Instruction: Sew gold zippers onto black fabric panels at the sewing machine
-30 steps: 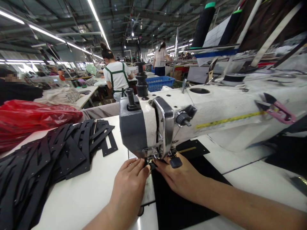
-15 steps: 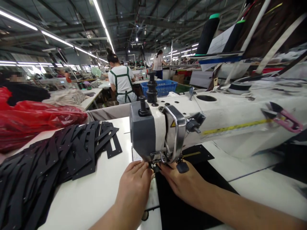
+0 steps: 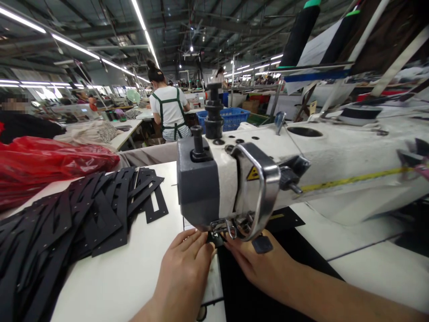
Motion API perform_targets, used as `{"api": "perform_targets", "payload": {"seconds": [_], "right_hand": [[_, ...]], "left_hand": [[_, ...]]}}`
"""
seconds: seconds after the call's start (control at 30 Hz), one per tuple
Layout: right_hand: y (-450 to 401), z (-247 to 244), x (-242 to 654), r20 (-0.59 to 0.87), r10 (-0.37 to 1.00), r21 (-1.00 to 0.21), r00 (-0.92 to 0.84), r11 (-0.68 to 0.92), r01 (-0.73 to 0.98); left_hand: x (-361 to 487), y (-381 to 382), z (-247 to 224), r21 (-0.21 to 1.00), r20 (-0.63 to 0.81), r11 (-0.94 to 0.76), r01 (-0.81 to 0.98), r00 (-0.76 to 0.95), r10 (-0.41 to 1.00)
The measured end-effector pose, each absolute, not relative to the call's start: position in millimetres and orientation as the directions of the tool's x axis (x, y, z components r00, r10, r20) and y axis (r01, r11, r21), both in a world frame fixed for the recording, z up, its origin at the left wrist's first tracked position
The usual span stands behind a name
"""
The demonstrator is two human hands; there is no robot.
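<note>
The grey and white head of a sewing machine stands over the work, its needle area just between my two hands. My left hand is left of the presser foot, fingers drawn together at the edge of a black fabric piece. From the right, my right hand reaches under the metal guard, thumb and fingers closed on the same fabric; its fingertips are partly hidden by the machine. The fabric runs from the needle toward me, beneath my right forearm. Behind my right hand lies a black panel with a slot.
Overlapping black slotted strips cover the left of the white table. Beyond them is red plastic sheeting. Dark thread cones stand at the upper right. A person in a green-strapped apron works ahead, near a blue basket.
The view has moved closer to the machine, whose head looks larger. Both hands stay at the presser foot with the fabric, in nearly the same pose.
</note>
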State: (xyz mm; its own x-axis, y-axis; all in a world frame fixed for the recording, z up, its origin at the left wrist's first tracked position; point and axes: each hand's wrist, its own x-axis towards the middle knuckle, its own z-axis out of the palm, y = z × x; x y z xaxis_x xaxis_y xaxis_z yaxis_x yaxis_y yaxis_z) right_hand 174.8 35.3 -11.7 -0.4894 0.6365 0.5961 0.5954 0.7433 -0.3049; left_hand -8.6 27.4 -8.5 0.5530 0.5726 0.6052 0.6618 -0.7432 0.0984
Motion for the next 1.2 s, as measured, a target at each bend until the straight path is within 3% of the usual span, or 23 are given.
{"api": "perform_targets", "payload": {"seconds": [0.2, 0.37, 0.43, 0.57, 0.63, 0.7, 0.77, 0.83, 0.93, 1.07, 1.2], "right_hand": [[36, -15, 171, 0.566, 0.663, -0.309, -0.49, 0.721, 0.62], [27, -14, 177, 0.463, 0.793, -0.202, -0.397, 0.53, 0.823], [14, -16, 183, 0.446, 0.797, -0.108, -0.407, 0.499, 0.86], [-26, -25, 189, 0.466, 0.728, 0.045, -0.502, 0.548, 0.836], [-46, -25, 191, 0.485, 0.689, 0.073, -0.538, 0.581, 0.811], [-62, -20, 199, 0.508, 0.689, 0.061, -0.517, 0.57, 0.82], [-72, -14, 216, 0.546, 0.735, 0.022, -0.401, 0.466, 0.884], [-77, -9, 241, 0.567, 0.798, -0.03, -0.202, 0.266, 0.964], [-79, -8, 274, 0.465, 0.885, -0.218, 0.025, 0.087, 0.972], [-84, -3, 288, 0.196, 0.965, -0.663, 0.174, 0.0, 0.749], [-96, 10, 281, -0.012, 0.985, -0.881, 0.171, -0.092, 0.465]], "left_hand": [[-7, 31, -8, 0.153, 0.607, -0.721, 0.676, 0.511, 0.608], [-15, 24, -2, 0.285, 0.552, -0.647, 0.707, 0.431, 0.714], [-18, 14, -3, 0.207, 0.532, -0.598, 0.774, 0.424, 0.733], [-16, -16, -9, -0.086, 0.433, -0.617, 0.782, 0.587, 0.684], [-13, -30, -11, -0.11, 0.402, -0.648, 0.754, 0.63, 0.664], [-11, -40, -12, -0.039, 0.416, -0.656, 0.754, 0.609, 0.675], [-8, -47, -13, 0.093, 0.43, -0.64, 0.762, 0.549, 0.717], [-6, -51, -12, 0.238, 0.422, -0.596, 0.767, 0.47, 0.775], [0, -56, -8, 0.426, 0.393, -0.518, 0.742, 0.364, 0.845], [4, -63, 4, 0.667, 0.228, -0.316, 0.675, 0.219, 0.949], [0, -77, 13, 0.81, 0.081, -0.119, 0.574, 0.092, 0.992]]}}
